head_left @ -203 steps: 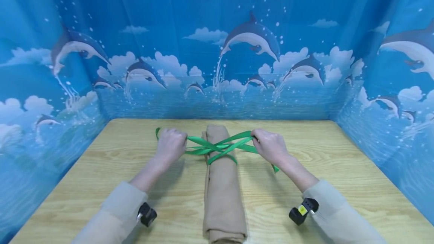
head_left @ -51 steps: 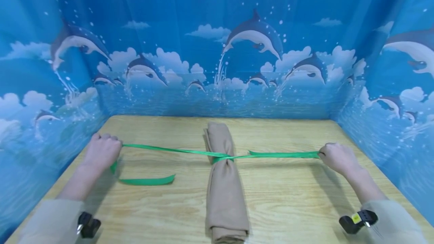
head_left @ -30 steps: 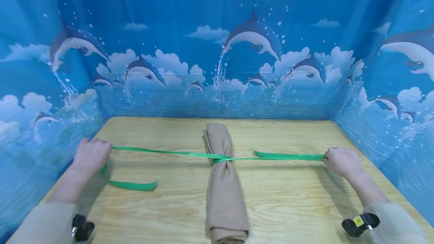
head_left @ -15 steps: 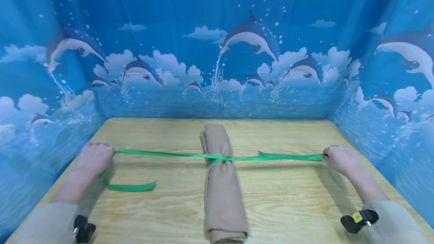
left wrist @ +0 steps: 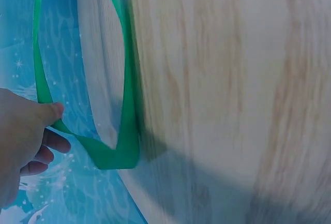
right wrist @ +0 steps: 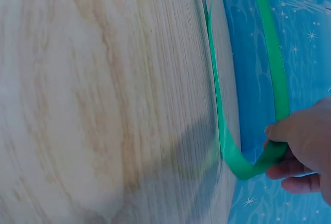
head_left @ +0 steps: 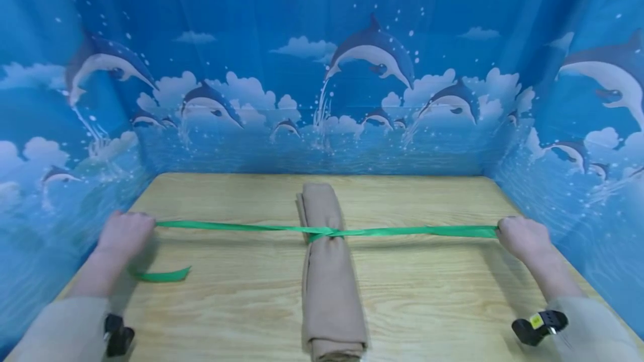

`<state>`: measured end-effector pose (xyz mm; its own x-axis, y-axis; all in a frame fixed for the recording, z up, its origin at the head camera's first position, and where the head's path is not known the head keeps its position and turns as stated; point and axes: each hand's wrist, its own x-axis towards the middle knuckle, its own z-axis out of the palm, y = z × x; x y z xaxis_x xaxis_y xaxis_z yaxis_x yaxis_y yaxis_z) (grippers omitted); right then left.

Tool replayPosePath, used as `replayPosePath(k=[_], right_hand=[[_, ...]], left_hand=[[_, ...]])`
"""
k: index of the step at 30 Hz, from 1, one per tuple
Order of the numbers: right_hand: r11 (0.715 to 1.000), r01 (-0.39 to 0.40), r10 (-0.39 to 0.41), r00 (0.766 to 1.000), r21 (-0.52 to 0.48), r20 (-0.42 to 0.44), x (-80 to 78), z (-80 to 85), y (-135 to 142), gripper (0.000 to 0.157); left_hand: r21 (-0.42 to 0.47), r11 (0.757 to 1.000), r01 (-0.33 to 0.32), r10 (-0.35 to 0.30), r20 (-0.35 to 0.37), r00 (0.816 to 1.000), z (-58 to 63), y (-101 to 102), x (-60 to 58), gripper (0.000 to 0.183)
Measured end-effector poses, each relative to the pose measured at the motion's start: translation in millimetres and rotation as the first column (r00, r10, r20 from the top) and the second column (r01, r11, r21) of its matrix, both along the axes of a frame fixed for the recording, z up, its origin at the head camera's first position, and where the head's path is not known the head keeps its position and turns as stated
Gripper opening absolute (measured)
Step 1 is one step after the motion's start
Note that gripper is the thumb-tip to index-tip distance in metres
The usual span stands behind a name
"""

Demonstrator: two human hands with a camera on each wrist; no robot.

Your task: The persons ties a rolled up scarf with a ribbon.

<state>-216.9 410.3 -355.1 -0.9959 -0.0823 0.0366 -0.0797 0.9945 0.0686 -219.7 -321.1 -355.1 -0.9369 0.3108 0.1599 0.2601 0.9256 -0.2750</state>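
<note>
A rolled brown cloth [head_left: 333,289] lies lengthwise on the table, cinched near its upper part by a green ribbon [head_left: 382,232]. The ribbon crosses over itself on top of the roll and stretches taut to both sides. At the left, my left hand [head_left: 126,234] pinches one length between thumb and fingers; the loose tail drops below it and lies on the wood. My right hand [head_left: 525,237] pinches the other length at the right. In the right wrist view that ribbon [right wrist: 276,74] passes through the pinch, and its tail curves down to the table.
The wooden table [head_left: 226,317] has pale grain and rounded far corners. A blue curtain [head_left: 282,27] printed with dolphins surrounds it at the back and both sides. Both hands are close to the table's side edges.
Both hands have moved far apart from near the roll, pulling the crossed ribbon tight and gathering the cloth at its waist. Lately they spread slightly wider, and the left tail slid left.
</note>
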Motion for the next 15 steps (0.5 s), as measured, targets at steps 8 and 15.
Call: replayPosePath(k=[8, 15], right_hand=[[0.998, 0.060, -0.058, 0.995, -0.022, 0.084, 0.0, -0.5, 2, 0.019], [1.000, 0.015, -0.015, 0.994, -0.001, 0.109, -0.1, -6.1, -1, 0.015]], left_hand=[[0.017, 1.000, -0.015, 0.015, 0.015, 1.000, -4.6, 3, -2.7, 0.016], [0.003, 1.000, -0.005, 0.005, 0.033, 0.999, -11.9, 7, -6.1, 0.012]])
